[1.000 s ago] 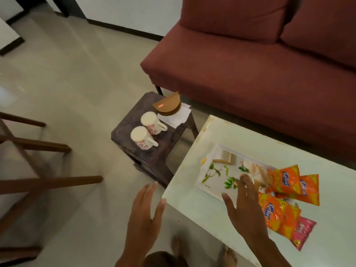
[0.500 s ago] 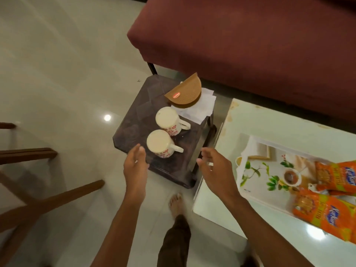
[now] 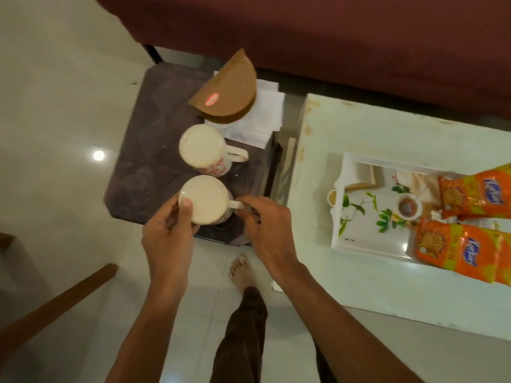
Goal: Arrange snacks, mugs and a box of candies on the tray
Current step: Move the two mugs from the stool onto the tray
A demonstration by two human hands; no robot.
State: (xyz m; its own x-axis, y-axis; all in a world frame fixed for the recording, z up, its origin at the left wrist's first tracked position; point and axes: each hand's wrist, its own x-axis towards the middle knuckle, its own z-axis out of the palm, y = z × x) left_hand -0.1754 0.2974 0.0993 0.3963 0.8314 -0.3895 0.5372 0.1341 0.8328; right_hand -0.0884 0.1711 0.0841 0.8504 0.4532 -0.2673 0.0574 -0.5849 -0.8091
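Both hands have closed in on the near mug (image 3: 204, 199) since half a second ago, when they were hovering short of it. The left hand (image 3: 166, 236) is now gripping its left side, thumb lying over the cream top and fingers (image 3: 172, 210) curling round the wall. The right hand (image 3: 266, 228) is pinching the handle with its fingers (image 3: 249, 202) drawn narrow. The mug is standing upright at the near edge of the dark surface (image 3: 149, 161), its handle pointing right toward the white surface (image 3: 359, 125).

The far mug (image 3: 200, 146) is standing just behind it, apart from it, with its handle also pointing right. Behind that, the half-round box (image 3: 225, 89) is resting on folded paper (image 3: 266, 111), its straight edge running from lower left to upper right and its curve facing right.

On the white surface the tray (image 3: 367, 239) is lying with its long axis left to right. Two orange packets (image 3: 475, 197) (image 3: 459, 250) are lying across its right end, long axes roughly left to right, the nearer one overhanging the front rim.

A bare foot (image 3: 240, 269) is standing on the floor between the two surfaces.
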